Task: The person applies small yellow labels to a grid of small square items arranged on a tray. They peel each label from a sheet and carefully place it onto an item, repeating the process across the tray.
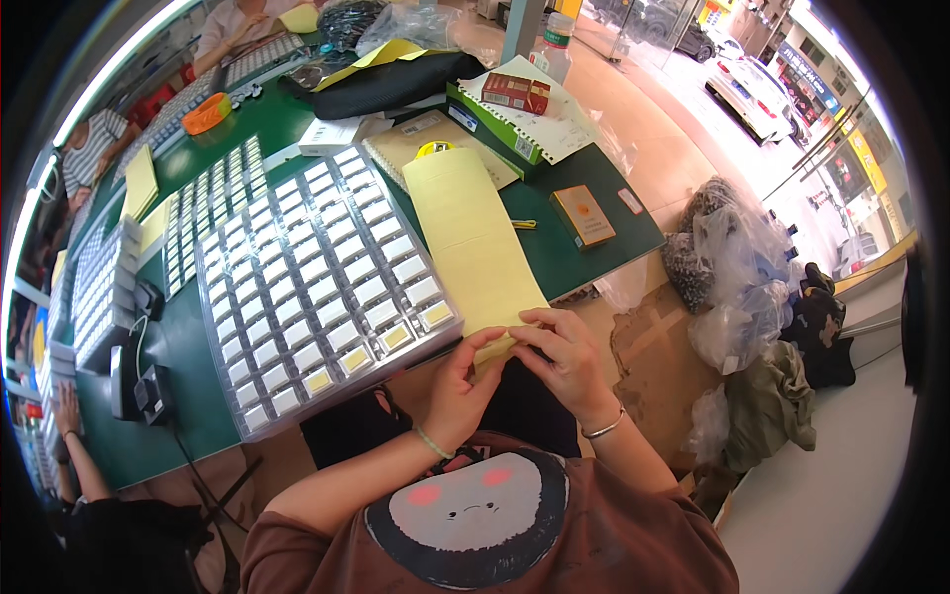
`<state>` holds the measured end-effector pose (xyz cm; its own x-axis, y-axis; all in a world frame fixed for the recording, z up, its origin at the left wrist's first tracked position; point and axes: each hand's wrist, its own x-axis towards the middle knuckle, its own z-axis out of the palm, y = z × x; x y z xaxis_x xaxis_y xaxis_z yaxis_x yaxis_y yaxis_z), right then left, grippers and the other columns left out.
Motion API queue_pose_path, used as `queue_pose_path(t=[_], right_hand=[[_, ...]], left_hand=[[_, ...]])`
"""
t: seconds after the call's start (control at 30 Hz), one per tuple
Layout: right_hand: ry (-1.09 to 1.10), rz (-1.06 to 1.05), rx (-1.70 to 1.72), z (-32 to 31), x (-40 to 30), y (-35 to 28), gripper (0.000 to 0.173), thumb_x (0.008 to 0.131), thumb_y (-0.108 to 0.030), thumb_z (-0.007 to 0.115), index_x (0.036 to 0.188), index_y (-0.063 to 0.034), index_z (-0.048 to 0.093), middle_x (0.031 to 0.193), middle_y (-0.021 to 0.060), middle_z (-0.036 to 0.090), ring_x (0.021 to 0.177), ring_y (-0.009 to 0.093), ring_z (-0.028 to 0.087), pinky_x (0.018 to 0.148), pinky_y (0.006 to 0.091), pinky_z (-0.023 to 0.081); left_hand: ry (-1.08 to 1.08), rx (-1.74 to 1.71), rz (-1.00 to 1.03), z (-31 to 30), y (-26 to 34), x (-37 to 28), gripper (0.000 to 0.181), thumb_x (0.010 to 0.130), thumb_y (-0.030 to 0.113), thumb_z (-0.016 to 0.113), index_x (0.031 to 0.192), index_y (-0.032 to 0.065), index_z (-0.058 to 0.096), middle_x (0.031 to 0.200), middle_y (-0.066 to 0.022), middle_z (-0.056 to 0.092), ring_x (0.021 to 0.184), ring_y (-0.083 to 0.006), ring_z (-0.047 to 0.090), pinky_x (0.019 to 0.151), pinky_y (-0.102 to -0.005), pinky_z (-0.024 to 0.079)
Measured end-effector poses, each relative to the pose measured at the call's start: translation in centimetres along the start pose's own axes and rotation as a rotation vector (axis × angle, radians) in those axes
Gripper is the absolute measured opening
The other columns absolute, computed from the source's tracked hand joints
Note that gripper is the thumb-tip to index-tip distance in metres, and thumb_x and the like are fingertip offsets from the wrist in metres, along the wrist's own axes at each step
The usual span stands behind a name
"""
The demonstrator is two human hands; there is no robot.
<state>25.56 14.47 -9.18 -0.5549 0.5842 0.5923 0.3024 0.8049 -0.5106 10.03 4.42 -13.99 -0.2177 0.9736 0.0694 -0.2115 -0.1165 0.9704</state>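
Observation:
Both of my hands meet at the near end of a long yellow sheet, which hangs over the green table's front edge. My left hand pinches the sheet's edge between thumb and fingers. From the other side, my right hand grips the same edge, fingertips against the left ones. To the left, a clear plastic tray carries rows of small white blocks. Several blocks in its near right part bear yellow stickers. Whether a sticker is between my fingertips, I cannot tell.
An orange-edged box, a tape measure and a red box on papers rest on the green table. Black power adapters lie left. Plastic bags crowd the floor. A co-worker's hand reaches in at far left.

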Motion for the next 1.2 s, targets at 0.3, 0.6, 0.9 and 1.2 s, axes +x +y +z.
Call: queue_pose_path(t=[0.3,0.6,0.9,1.2], right_hand=[[0.078,-0.197,-0.106,0.4,-1.0,0.1,0.034,0.074,-0.002,0.085,0.105,-0.0121,0.076,0.11,0.0073,0.071,0.084,0.023,0.067,0.073,0.0342,0.054],[0.097,0.074,0.171,1.7,-2.0,-0.2,0.024,0.083,0.001,0.08,0.105,-0.007,0.074,0.114,0.0113,0.068,0.093,0.024,0.068,0.083,0.0338,0.056],[0.246,0.391,0.531,1.0,-2.8,-0.9,0.012,0.099,0.001,0.062,0.108,-0.002,0.07,0.125,0.0099,0.061,0.101,0.014,0.061,0.088,0.0273,0.053],[-0.196,0.528,1.002,-3.1,1.1,-6.4,0.043,0.111,-0.014,0.046,0.151,0.0026,0.05,0.083,0.0087,0.066,0.069,0.009,0.055,0.067,0.0214,0.048]], left_hand=[[0.074,0.164,-0.036,0.1,0.3,0.0,0.033,0.105,0.001,0.057,0.138,0.0019,0.057,0.119,-0.0079,0.068,0.099,-0.0123,0.069,0.083,-0.0261,0.058],[0.155,0.007,-0.086,0.5,-0.1,0.1,0.039,0.099,0.002,0.065,0.138,0.0036,0.062,0.111,-0.0023,0.071,0.096,-0.0067,0.063,0.083,-0.0222,0.051],[0.111,0.051,-0.09,0.1,-1.2,0.3,0.054,0.098,0.005,0.066,0.15,0.0091,0.053,0.12,-0.0113,0.072,0.104,-0.0159,0.069,0.09,-0.0292,0.054],[-0.247,0.688,0.159,-6.5,6.3,-4.6,0.072,0.096,0.005,0.068,0.161,0.013,0.037,0.136,-0.0229,0.061,0.115,-0.0284,0.066,0.096,-0.0368,0.055]])
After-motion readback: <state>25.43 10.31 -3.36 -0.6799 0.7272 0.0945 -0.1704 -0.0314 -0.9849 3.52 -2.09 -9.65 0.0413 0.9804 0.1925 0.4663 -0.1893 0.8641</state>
